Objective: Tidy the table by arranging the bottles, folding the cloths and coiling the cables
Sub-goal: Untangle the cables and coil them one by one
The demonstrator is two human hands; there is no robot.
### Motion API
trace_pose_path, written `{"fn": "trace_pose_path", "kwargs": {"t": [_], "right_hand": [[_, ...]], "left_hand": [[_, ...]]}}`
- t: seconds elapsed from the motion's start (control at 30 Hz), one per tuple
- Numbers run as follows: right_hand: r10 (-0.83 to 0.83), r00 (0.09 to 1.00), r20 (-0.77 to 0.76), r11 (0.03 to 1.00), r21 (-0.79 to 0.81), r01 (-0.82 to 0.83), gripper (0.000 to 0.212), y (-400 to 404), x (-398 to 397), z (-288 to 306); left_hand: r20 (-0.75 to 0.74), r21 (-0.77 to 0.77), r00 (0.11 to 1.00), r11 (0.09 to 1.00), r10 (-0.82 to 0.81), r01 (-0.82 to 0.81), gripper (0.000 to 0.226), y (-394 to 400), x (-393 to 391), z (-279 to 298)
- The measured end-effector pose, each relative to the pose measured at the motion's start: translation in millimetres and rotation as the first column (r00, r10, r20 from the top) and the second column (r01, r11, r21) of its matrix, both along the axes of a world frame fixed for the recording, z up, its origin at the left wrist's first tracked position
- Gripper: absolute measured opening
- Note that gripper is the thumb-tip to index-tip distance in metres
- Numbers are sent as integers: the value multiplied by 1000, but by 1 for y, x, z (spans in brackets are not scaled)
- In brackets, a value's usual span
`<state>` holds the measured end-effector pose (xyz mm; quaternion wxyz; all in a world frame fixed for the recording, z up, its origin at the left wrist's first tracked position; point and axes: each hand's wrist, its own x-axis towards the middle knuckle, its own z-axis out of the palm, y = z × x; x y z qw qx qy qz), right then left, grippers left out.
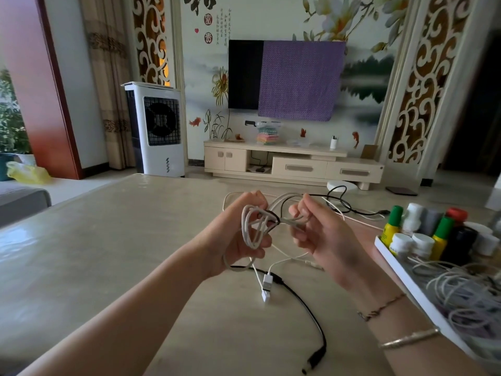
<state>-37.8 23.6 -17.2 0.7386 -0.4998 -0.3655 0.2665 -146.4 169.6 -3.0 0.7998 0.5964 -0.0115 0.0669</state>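
Note:
My left hand (238,240) holds a coil of white cable (253,226) above the middle of the table, with a dark band across the loops. My right hand (322,232) pinches a strand of that cable just right of the coil. White plugs (266,287) hang from the bundle down to the table. A black cable (306,308) lies on the table below my hands, its plug near the front edge. Several bottles (433,234) stand in a white tray (401,272) at the right, with coiled white cables (466,297) in its near part.
More black and white cables (344,204) lie loose on the table (108,253) behind my hands. Beyond the table stand a TV cabinet (292,164) and a white air cooler (157,128). A grey sofa edge (21,202) is at the left.

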Motion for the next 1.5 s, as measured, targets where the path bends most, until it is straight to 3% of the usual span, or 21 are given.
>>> {"fn": "trace_pose_path", "kwargs": {"t": [0.13,0.23,0.33,0.4,0.5,0.7,0.87,0.97,1.17,1.33,1.4,1.5], "right_hand": [[-102,994,-33,994,-38,101,35,2,1,0],[-173,985,-11,983,-67,171,36,4,0,0],[-256,955,152,953,-126,275,35,7,-2,-1],[-278,912,302,931,-150,333,35,9,-2,-2],[-286,866,411,924,-120,362,37,7,-2,-2],[-380,844,379,876,-148,460,40,5,0,7],[-423,846,324,837,-216,502,36,-19,3,19],[-464,825,323,801,-245,547,31,-44,14,32],[-577,755,312,662,-361,656,22,-136,52,45],[-573,560,598,362,-429,828,11,-220,65,45],[-541,508,670,319,-395,861,13,-242,65,42],[-461,454,762,267,-368,891,22,-267,66,29]], "left_hand": [[27,186,998,980,64,-68,13,4,1,-5],[25,228,999,973,40,-45,6,8,-1,-5],[-60,261,998,965,8,8,9,5,-1,-3],[-116,351,992,936,49,-5,16,1,1,-4],[-142,414,981,908,135,-65,25,-4,5,-7],[-108,453,974,882,199,-130,21,-7,9,-2],[-42,596,961,779,272,-195,23,-34,17,8],[-26,599,959,773,282,-211,22,-56,25,15],[-50,475,976,864,214,-165,19,-121,52,25],[-23,471,993,877,118,-93,20,-195,83,19],[27,520,994,848,107,-105,15,-215,91,14],[180,685,975,695,128,-218,5,-240,100,0]]}}
